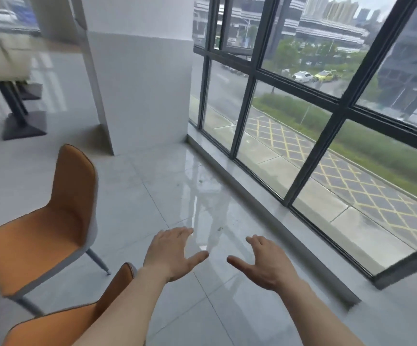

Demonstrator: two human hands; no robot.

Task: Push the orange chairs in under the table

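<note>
An orange chair [40, 228] with a grey shell and metal legs stands at the left, its seat facing left. A second orange chair [77, 318] shows at the bottom left, partly hidden behind my left forearm. My left hand [172, 253] is stretched out over the floor, to the right of both chairs, fingers apart, holding nothing. My right hand [265, 260] hovers beside it, also spread and touching nothing. A light table [2, 61] on a black pedestal stands far off at the upper left; it looks blurred.
A white pillar [140, 83] rises ahead, beyond the chairs. A floor-to-ceiling window with dark frames [289, 101] runs along the right, with a low sill ledge [265, 203] at its foot. Glossy grey floor tiles [177, 183] lie between the chairs and the window.
</note>
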